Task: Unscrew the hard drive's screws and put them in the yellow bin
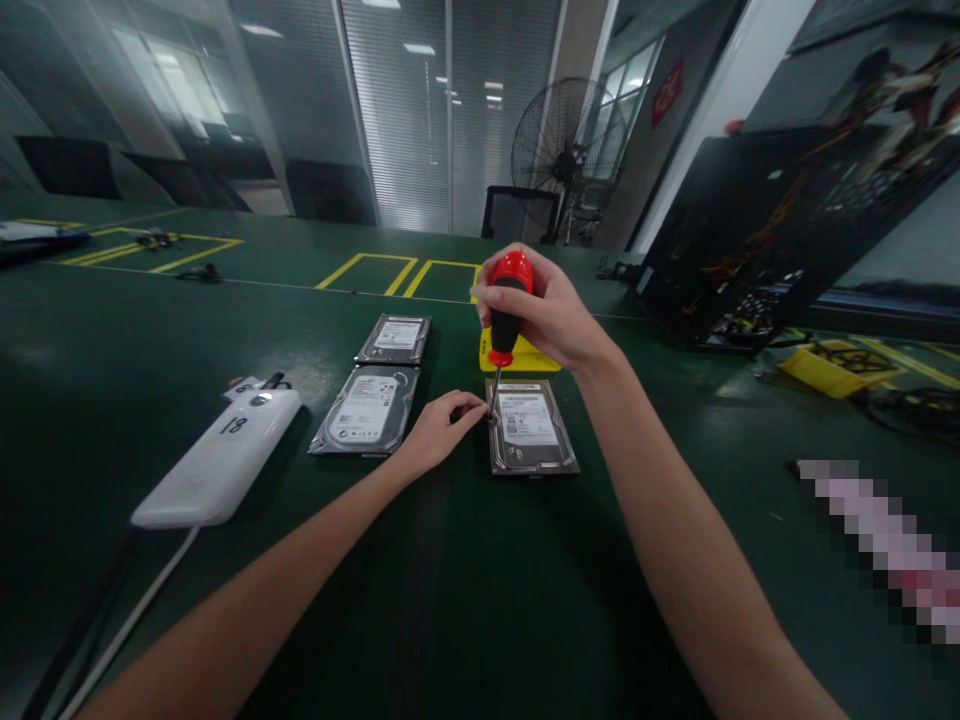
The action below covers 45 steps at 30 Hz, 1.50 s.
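Note:
My right hand is closed round the red and black handle of a screwdriver. The screwdriver stands nearly upright, its tip on the near left corner region of a hard drive lying flat on the green table. My left hand rests beside that drive's left edge, thumb and fingers pinched together at the screwdriver's tip. What the pinch holds is too small to make out.
Two more hard drives lie to the left. A yellow tray sits behind the worked drive. A white power bank with a cable lies at left. An open computer case stands at right, a fan behind.

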Each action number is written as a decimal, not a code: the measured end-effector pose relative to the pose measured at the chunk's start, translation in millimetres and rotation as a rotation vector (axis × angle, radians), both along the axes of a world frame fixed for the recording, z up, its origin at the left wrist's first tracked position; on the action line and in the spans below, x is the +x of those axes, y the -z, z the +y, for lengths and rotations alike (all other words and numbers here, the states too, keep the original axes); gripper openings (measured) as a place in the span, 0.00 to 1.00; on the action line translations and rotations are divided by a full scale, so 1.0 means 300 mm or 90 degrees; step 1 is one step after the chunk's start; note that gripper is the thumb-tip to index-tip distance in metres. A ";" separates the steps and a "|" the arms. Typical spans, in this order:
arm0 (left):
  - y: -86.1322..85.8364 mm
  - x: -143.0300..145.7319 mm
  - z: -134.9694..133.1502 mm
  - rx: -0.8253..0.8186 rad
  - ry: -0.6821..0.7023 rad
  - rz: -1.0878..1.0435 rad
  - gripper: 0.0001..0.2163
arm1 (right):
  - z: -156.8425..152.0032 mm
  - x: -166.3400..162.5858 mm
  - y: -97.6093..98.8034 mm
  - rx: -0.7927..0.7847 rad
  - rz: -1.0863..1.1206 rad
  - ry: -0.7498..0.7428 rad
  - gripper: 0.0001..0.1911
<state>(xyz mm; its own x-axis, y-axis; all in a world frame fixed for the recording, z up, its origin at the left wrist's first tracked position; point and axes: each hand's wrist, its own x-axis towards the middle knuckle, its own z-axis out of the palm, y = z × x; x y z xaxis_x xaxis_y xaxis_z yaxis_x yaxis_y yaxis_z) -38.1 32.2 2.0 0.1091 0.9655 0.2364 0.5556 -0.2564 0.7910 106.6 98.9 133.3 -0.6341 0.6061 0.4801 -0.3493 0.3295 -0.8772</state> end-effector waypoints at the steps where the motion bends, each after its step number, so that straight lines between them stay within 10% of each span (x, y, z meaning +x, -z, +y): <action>1: 0.000 0.001 0.000 -0.001 0.000 0.001 0.11 | 0.001 -0.004 0.003 -0.001 0.004 0.015 0.19; 17: 0.010 -0.007 0.006 0.002 0.008 0.005 0.12 | 0.007 0.002 -0.004 -0.065 0.015 -0.077 0.16; 45: -0.001 0.002 0.003 -0.006 0.011 0.015 0.12 | -0.003 -0.027 0.011 -0.002 0.005 0.060 0.21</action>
